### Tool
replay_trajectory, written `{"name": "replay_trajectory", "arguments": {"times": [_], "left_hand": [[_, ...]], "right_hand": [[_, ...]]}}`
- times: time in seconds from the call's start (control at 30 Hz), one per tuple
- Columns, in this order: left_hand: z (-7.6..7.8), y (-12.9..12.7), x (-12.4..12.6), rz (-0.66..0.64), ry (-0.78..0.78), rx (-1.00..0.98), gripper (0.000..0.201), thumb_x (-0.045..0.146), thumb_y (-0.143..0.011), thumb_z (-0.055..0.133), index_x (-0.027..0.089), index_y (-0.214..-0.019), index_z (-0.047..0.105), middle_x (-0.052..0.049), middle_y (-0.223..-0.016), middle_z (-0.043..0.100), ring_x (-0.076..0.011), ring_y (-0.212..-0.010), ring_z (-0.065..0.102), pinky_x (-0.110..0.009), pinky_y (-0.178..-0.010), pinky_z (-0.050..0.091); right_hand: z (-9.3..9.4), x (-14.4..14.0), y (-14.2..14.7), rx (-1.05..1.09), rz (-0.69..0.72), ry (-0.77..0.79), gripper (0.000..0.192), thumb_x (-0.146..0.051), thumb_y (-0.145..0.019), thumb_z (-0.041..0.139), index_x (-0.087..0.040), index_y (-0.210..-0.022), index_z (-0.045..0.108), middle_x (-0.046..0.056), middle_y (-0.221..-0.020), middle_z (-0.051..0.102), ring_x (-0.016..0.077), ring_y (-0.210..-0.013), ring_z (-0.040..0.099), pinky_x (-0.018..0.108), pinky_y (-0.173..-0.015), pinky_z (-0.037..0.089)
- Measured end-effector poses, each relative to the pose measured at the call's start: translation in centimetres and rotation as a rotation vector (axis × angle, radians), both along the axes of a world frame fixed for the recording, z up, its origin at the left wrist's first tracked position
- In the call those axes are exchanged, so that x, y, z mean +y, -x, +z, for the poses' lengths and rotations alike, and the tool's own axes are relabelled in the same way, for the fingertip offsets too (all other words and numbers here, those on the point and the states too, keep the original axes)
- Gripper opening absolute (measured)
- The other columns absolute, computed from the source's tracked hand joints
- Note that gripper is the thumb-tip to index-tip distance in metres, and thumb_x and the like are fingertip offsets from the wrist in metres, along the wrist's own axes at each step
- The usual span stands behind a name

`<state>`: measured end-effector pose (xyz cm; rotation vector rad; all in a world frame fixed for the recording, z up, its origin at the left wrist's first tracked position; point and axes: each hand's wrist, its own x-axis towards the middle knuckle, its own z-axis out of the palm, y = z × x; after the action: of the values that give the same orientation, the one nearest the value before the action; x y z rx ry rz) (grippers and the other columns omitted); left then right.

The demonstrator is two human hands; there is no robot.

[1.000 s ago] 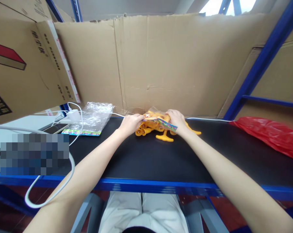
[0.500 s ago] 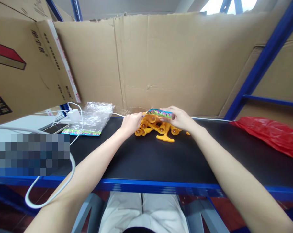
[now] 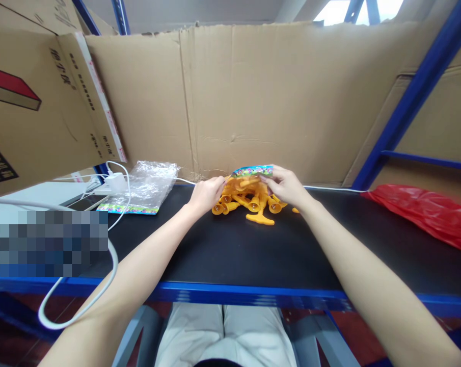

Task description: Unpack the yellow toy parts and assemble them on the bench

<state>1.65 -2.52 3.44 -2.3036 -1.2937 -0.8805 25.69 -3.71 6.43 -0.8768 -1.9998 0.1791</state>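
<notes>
Now the left hand (image 3: 206,194) and right hand (image 3: 287,186) pinch opposite ends of a printed bag (image 3: 253,171), fingers (image 3: 218,184) closed. Yellow pieces (image 3: 260,219) lie between and below them

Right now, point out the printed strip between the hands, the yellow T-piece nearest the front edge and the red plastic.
Printed strip (image 3: 252,171): head view, middle of its patterned face.
Yellow T-piece (image 3: 260,219): head view, on its crossbar.
Red plastic (image 3: 427,211): head view, on its crumpled surface.
</notes>
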Motion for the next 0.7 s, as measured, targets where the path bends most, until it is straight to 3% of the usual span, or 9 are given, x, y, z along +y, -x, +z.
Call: {"name": "replay_trajectory", "arguments": {"times": [0.17, 0.23, 0.3, 0.4, 0.47, 0.6, 0.7], "left_hand": [[0.0, 0.2, 0.3, -0.084, 0.02, -0.224, 0.032, 0.044, -0.085, 0.052, 0.021, -0.106, 0.058, -0.005, -0.093, 0.067, -0.0159, -0.077, 0.062, -0.025, -0.069, 0.044], [-0.3, 0.5, 0.8, -0.12, 0.099, -0.314, 0.048, 0.047, -0.077, 0.062, 0.023, -0.118, 0.055, -0.005, -0.098, 0.068, -0.0167, -0.076, 0.063, -0.026, -0.069, 0.046], [-0.6, 0.8, 1.3, -0.196, 0.246, -0.409, 0.047, 0.046, -0.079, 0.059, 0.024, -0.12, 0.057, -0.005, -0.098, 0.069, -0.0154, -0.067, 0.063, -0.026, -0.061, 0.047], [-1.0, 0.8, 1.7, -0.304, 0.491, -0.606, 0.037, 0.043, -0.086, 0.049, 0.021, -0.111, 0.065, -0.005, -0.084, 0.07, -0.0104, -0.043, 0.055, -0.023, -0.043, 0.041], [-0.9, 0.3, 1.7, -0.348, 0.573, -0.771, 0.034, 0.04, -0.085, 0.05, 0.016, -0.103, 0.067, -0.005, -0.076, 0.069, -0.0076, -0.034, 0.049, -0.021, -0.038, 0.036], [-0.1, -1.0, 1.0, -0.443, 0.62, -1.129, 0.024, 0.032, -0.081, 0.059, 0.011, -0.089, 0.067, -0.004, -0.068, 0.068, -0.0044, -0.032, 0.044, -0.02, -0.038, 0.036], [0.3, -1.9, 0.5, -0.51, 0.653, -1.321, 0.021, 0.03, -0.077, 0.064, 0.012, -0.088, 0.066, -0.004, -0.075, 0.07, -0.0056, -0.044, 0.053, -0.019, -0.047, 0.043]], "right_hand": [[0.0, 0.0, -0.1, 0.116, -0.12, 0.045, 0.032, -0.044, -0.084, 0.05, -0.019, -0.069, 0.063, -0.002, -0.048, 0.053, 0.0108, -0.039, 0.049, 0.027, -0.047, 0.042], [0.0, 0.1, 0.0, 0.168, -0.105, 0.109, 0.033, -0.046, -0.083, 0.051, -0.019, -0.07, 0.063, -0.003, -0.04, 0.051, 0.0119, -0.037, 0.049, 0.027, -0.046, 0.041], [0.0, 0.1, 0.2, 0.232, -0.05, 0.196, 0.032, -0.047, -0.081, 0.054, -0.018, -0.075, 0.065, -0.003, -0.038, 0.051, 0.0127, -0.036, 0.05, 0.027, -0.045, 0.042], [0.1, 0.2, 0.5, 0.378, 0.049, 0.336, 0.032, -0.048, -0.074, 0.063, -0.018, -0.083, 0.067, -0.003, -0.039, 0.054, 0.0145, -0.036, 0.053, 0.029, -0.045, 0.046], [0.2, 0.3, 0.6, 0.507, 0.114, 0.408, 0.032, -0.046, -0.068, 0.07, -0.018, -0.083, 0.066, -0.001, -0.046, 0.06, 0.016, -0.043, 0.059, 0.03, -0.05, 0.051], [0.5, 0.1, 0.8, 0.723, 0.244, 0.472, 0.027, -0.038, -0.063, 0.078, -0.018, -0.076, 0.064, 0.004, -0.07, 0.07, 0.0172, -0.07, 0.069, 0.032, -0.074, 0.055], [0.6, 0.1, 0.8, 0.769, 0.277, 0.472, 0.024, -0.035, -0.065, 0.077, -0.018, -0.075, 0.064, 0.005, -0.082, 0.072, 0.0178, -0.085, 0.068, 0.035, -0.088, 0.051]]}}
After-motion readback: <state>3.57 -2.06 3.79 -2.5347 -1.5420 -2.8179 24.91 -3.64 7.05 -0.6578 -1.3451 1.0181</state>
